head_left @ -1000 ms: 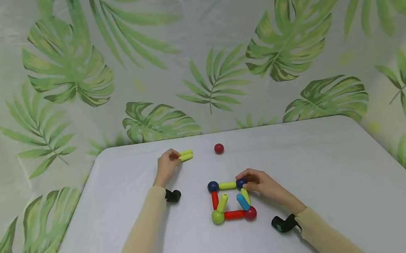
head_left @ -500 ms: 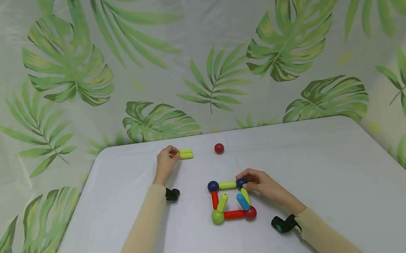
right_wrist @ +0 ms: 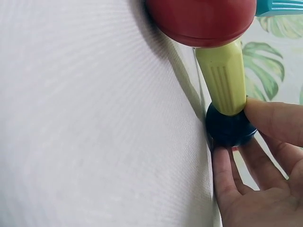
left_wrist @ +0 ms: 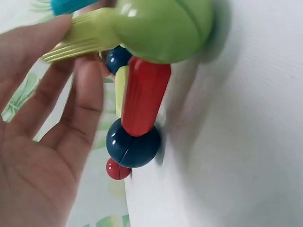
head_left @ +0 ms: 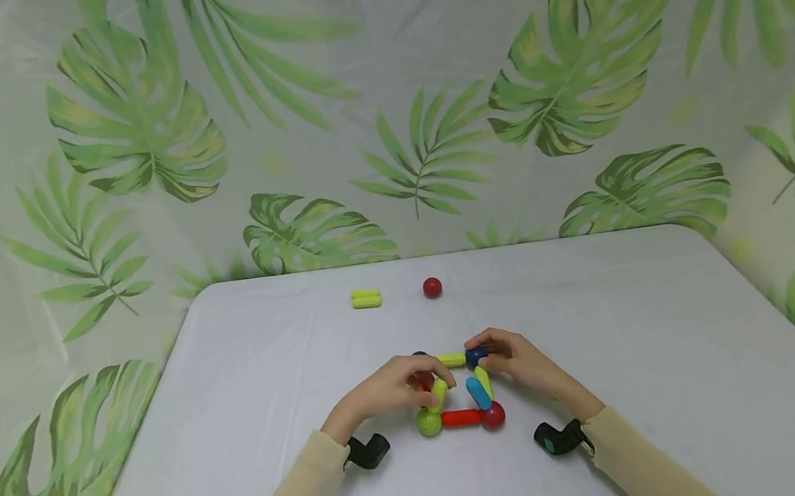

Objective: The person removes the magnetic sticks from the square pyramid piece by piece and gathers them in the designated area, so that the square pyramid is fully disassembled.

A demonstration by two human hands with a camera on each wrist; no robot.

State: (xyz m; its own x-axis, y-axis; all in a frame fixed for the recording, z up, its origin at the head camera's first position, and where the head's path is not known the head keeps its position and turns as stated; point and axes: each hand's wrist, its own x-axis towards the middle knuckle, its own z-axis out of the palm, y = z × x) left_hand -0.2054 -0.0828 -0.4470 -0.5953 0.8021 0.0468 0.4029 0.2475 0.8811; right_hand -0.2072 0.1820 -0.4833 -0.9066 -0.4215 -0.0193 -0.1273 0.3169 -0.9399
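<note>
On the white table lies a square of magnetic rods and balls. My left hand (head_left: 394,383) pinches the yellow-green rod (head_left: 440,394) that rises from the green ball (head_left: 429,422) at the near left corner. With my right hand (head_left: 521,361) I grip the dark blue ball (head_left: 475,356) at the far right corner. A blue rod (head_left: 479,393) slants up from the red ball (head_left: 493,415) at the near right. The left side's red rod (left_wrist: 144,97) and dark blue ball (left_wrist: 133,143) show in the left wrist view; my left hand mostly covers them in the head view.
Two yellow-green rods (head_left: 366,299) lie side by side near the table's far edge. A loose red ball (head_left: 432,287) sits to their right. Behind the table (head_left: 633,311) hangs a leaf-patterned cloth (head_left: 310,127).
My left hand has left the two yellow-green rods at the back and come nearer and right, onto the rising rod. The right hand keeps its hold on the dark blue ball.
</note>
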